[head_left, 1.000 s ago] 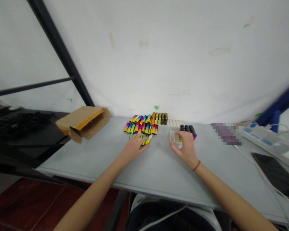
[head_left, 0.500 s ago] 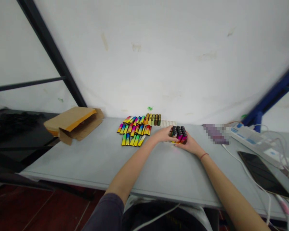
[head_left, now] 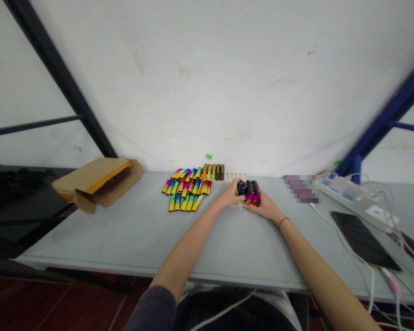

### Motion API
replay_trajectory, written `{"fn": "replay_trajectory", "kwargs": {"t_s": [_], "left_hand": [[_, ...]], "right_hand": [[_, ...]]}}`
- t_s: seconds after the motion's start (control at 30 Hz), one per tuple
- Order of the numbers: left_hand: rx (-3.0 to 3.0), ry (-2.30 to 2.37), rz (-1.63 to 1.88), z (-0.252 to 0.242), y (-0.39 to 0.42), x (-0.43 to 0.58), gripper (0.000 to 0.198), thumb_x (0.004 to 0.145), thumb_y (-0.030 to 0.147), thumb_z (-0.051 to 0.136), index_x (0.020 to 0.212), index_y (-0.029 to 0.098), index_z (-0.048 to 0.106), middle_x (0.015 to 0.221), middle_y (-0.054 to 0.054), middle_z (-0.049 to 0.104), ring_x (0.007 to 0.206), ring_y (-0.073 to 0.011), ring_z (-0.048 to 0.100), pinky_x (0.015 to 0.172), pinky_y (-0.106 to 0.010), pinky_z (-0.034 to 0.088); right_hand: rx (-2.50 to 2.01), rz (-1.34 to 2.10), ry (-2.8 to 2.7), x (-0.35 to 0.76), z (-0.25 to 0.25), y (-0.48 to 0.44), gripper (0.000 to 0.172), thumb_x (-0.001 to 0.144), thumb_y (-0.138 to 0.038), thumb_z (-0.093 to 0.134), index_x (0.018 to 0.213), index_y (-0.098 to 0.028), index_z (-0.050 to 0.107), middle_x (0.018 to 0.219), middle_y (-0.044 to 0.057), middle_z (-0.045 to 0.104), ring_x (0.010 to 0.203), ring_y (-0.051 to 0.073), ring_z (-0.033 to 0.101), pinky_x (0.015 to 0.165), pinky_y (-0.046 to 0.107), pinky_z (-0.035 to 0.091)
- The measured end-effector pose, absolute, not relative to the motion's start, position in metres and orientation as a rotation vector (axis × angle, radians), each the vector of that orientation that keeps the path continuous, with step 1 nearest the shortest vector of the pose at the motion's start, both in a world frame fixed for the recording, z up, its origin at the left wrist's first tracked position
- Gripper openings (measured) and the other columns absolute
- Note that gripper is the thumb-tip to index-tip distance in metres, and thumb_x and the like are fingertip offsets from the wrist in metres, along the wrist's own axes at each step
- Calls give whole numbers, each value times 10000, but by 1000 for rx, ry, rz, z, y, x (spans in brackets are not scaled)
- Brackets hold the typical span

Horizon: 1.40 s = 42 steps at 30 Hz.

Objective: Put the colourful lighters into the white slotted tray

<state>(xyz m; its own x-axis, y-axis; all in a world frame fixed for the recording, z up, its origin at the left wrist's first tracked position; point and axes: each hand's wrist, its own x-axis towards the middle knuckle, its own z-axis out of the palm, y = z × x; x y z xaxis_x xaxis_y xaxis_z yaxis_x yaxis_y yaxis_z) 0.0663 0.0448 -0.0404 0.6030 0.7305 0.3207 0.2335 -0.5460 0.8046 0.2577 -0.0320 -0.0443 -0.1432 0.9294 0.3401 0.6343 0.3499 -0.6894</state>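
Observation:
A small block of colourful lighters with black tops (head_left: 249,192) stands upright on the grey table (head_left: 124,230). My left hand (head_left: 229,196) clasps its left side and my right hand (head_left: 264,209) clasps its right and near side. Left of it lie several loose rainbow lighters (head_left: 186,188) in rows. Behind those stands a short row of darker lighters (head_left: 214,171). A white tray with holes (head_left: 233,176) lies flat just behind my left hand.
An open cardboard box (head_left: 96,179) lies at the table's left end. At the right are a white power strip (head_left: 357,197), cables and a dark phone (head_left: 364,240). A black frame bar (head_left: 62,82) and a blue bar (head_left: 382,128) lean against the white wall.
My left hand left the loose lighters and joined my right hand on the block of lighters. The block has shifted a little nearer and to the left.

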Motion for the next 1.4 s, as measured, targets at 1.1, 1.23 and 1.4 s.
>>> {"fn": "replay_trajectory", "kwargs": {"t_s": [1.1,1.23,1.4], "left_hand": [[1877,909,1133,-34,30,77,473,725,206,686,1155,188,488,991,-25,618,912,-174,605,889,-318,498],[1802,981,1216,-29,24,82,369,771,229,676,1102,188,520,955,-27,638,894,-171,623,883,-308,509],[1467,1226,1402,-4,30,61,342,814,241,624,1143,176,561,1061,-72,679,970,-175,654,899,-290,518]], "right_hand": [[-1419,391,-1909,263,-56,-25,592,707,-501,800,1177,-203,598,1081,104,725,961,288,673,883,443,534],[-1407,418,-1914,261,-54,-26,600,712,-492,790,1197,-194,598,1053,99,731,953,286,675,862,435,536],[-1417,422,-1922,261,-51,-27,592,716,-497,778,1190,-187,606,1010,93,737,937,286,675,834,417,541]]}}
